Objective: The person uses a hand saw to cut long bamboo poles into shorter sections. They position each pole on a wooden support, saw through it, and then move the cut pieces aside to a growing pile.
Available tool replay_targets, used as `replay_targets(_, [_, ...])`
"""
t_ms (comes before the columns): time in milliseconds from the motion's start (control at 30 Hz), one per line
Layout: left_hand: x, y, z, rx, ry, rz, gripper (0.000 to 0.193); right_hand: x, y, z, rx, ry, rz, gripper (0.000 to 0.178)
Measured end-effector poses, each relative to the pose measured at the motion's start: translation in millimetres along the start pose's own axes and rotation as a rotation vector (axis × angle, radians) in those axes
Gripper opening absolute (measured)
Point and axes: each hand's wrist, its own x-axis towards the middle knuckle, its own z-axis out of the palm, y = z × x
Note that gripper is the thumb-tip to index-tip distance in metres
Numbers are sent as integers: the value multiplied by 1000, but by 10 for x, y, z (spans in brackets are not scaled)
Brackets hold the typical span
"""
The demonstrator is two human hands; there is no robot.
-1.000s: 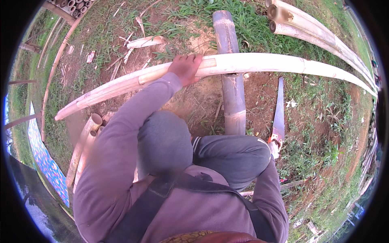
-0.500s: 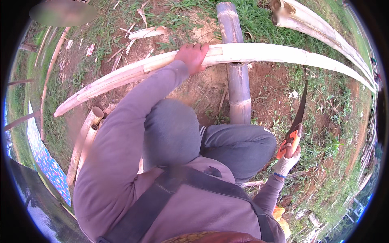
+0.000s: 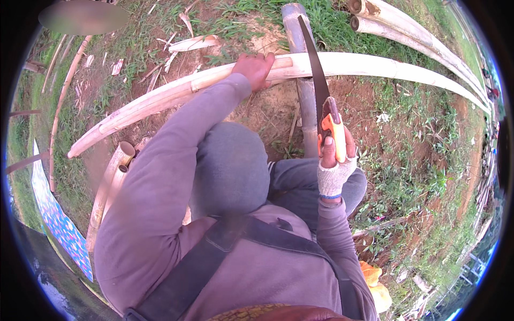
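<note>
A long pale bamboo pole lies crosswise in front of me, over a thick grey bamboo log on the ground. My left hand, bare, is closed around the pole a little left of the log. My right hand, in a pale fingerless glove, grips a hand saw by its orange handle. The dark blade points away from me and passes over the pole and log, its tip beyond the pole. Whether the blade touches the pole I cannot tell.
More bamboo poles lie at the far right. Short cut bamboo pieces rest by my left side, and a thin pole lies farther left. Bamboo scraps and grass cover the ground. An orange bag-like thing is at lower right.
My right hand has brought the saw up and leftward from low on the right, so its blade now crosses over the pole. My left hand keeps its hold.
</note>
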Motion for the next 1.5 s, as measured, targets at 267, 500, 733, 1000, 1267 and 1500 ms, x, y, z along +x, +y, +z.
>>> replay_targets(267, [-1,-22,64,4,13,13,84,-74,162,200,67,-72,-50,47])
replay_targets(500, [14,-23,73,40,28,12,79,-62,260,179,-69,-121,-195,48])
replay_targets(733, [6,-14,14,10,6,10,74,-97,261,157,-2,-139,-114,48])
replay_targets(1000, [17,-24,92,-4,37,22,76,253,353,401,-239,-141,-366,45])
replay_targets(1267, [16,-55,53,31,21,17,75,-191,165,83,-107,-132,-112,45])
replay_targets(1500, [44,-62,137,10,37,31,79,-44,324,256,-283,-125,-344,38])
